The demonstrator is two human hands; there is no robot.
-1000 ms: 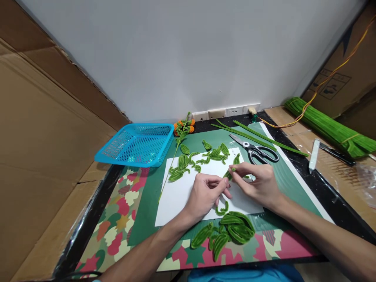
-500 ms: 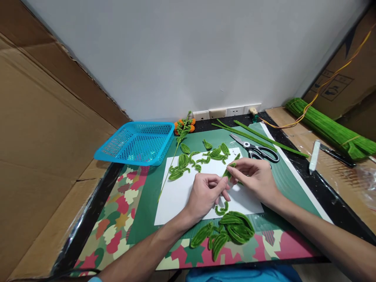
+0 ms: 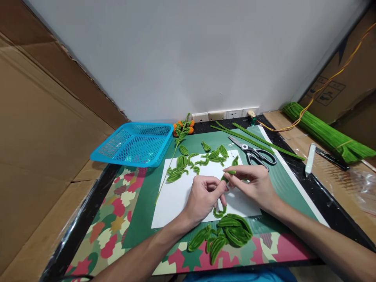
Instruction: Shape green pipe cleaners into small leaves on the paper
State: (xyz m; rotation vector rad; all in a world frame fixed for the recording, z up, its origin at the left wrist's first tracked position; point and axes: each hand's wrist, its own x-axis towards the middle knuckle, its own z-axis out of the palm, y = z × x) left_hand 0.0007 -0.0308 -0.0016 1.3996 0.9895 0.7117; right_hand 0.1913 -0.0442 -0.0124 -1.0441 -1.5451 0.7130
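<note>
Over the white paper [image 3: 173, 203], my left hand [image 3: 205, 196] and my right hand [image 3: 251, 182] meet with their fingertips close together. Both pinch a small green pipe-cleaner leaf [image 3: 225, 177], partly hidden by the fingers. Just below my left hand lies a short curled green piece [image 3: 219, 213]. Nearer to me is a pile of larger green fuzzy leaves [image 3: 235, 230]. Several smaller leaves [image 3: 182, 161] are spread along the paper's far edge. A long green stem [image 3: 176, 147] with small leaves lies across the paper's left side.
A blue perforated basket [image 3: 132, 145] stands at the back left, beside orange flowers [image 3: 188, 130]. Scissors [image 3: 255, 152] and loose green pipe cleaners [image 3: 264, 143] lie back right. Farther right are a white pen-like tool [image 3: 310, 160], a black-handled tool [image 3: 331, 158] and a green pipe-cleaner bundle [image 3: 329, 131].
My right hand has shifted slightly down and its fingers have moved closer to my left fingertips around the leaf. The view has tilted a little.
</note>
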